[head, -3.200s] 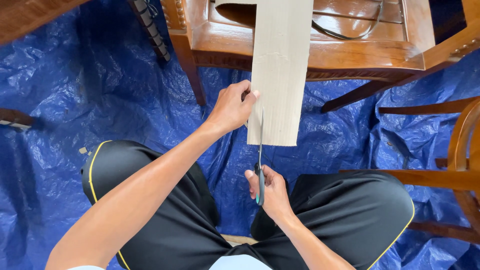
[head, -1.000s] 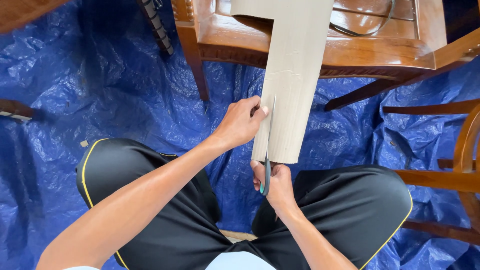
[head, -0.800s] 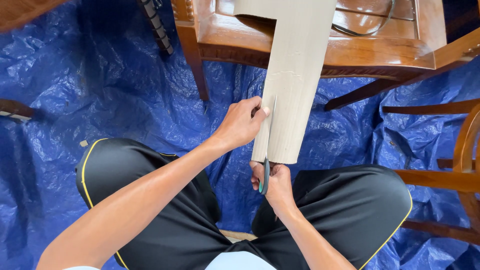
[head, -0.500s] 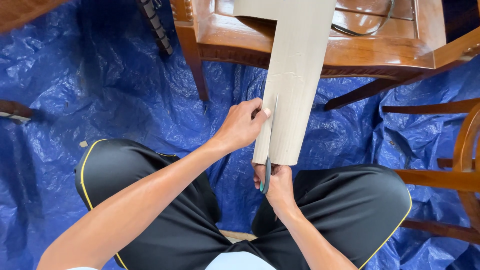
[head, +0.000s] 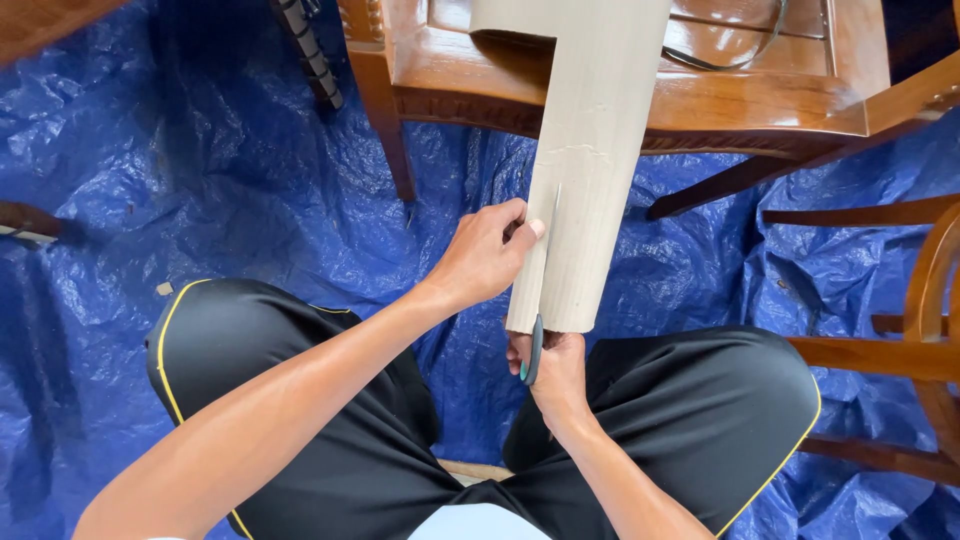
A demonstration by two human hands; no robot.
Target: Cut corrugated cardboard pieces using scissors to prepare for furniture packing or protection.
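Cardboard hangs from the wooden chair at twelve o'clock down to just above my lap, a long pale strip with a slit running up its left side. My left hand pinches the narrow sliver beside the slit, thumb on the face. My right hand sits under the bottom edge at six o'clock, clenched on green-handled scissors whose blades point up into the cut. I judge the risk is at my left fingertips, which lie just beside the cutting line; a wandering blade could nick them, or the thin sliver could tear off crooked if I pull sideways. Room is tight: chair legs at three o'clock, my knees either side, blue tarp open toward nine o'clock.
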